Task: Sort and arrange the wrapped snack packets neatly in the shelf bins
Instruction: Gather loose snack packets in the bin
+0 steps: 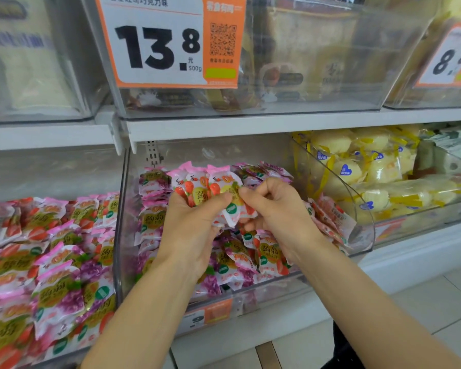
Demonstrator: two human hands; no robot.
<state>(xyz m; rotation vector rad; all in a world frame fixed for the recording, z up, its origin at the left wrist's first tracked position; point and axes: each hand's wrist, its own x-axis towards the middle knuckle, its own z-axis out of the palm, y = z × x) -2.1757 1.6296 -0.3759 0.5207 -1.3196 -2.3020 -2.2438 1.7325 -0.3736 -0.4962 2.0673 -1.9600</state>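
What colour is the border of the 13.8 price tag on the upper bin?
Orange, framing the white price tag with black numerals; head view.

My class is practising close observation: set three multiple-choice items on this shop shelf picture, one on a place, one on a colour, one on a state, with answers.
1. From the middle bin, the yellow packets lie: A left; B right; C below.
2. The 13.8 price tag is edged: A orange; B blue; C green.
3. The left hand and right hand: A both hold pink packets; B both empty; C both point upward.
Answers: B, in the bin to its right; A, orange frames it; A, left grips a bunch, right pinches one.
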